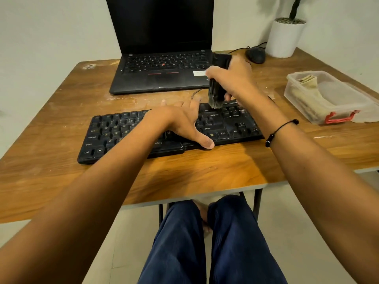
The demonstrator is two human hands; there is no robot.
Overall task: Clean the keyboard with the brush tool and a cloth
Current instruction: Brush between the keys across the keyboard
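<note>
Left hand [180, 121] spread flat, steadying keyboard [229, 128]; right hand [233, 78] grips brush tool [217, 83], bristles on far keys.

Wooden counter [205, 173], brown grained top with pale scuffs and whitish marks, on dark metal legs over a light floor [297, 232]. Directly on it: black keyboard [114, 134] near the front edge, lying slightly askew; open black laptop [160, 64] behind it, screen dark; black mouse [255, 54] at the back right with a cable trailing; white plant pot [285, 37] in the far right corner; clear plastic box [328, 97] with a red clasp on the right, holding a folded yellowish cloth [309, 95].
</note>
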